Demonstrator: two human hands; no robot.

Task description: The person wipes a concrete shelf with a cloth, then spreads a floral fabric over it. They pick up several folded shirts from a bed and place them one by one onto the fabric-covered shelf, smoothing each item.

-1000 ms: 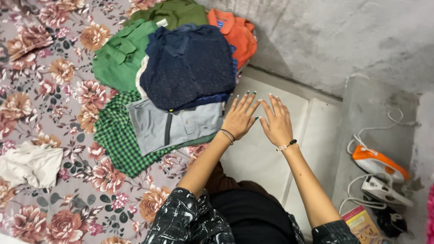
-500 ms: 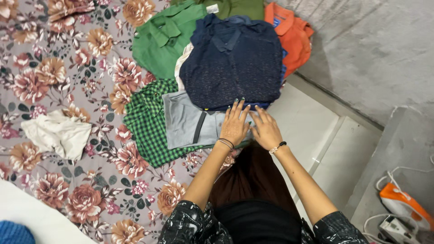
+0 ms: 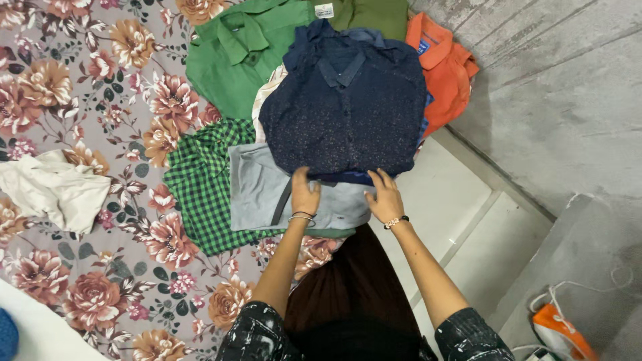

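Two hands are curled under the near edge of the folded navy shirt: the left hand and right hand grip its hem atop the pile. A grey shirt, checked green shirt and orange shirt lie folded beneath and beside it; a crumpled white cloth lies unfolded on the floral sheet.

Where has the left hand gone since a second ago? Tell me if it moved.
Yes. The left hand moved off the white floor onto the grey shirt, at the navy shirt hem.
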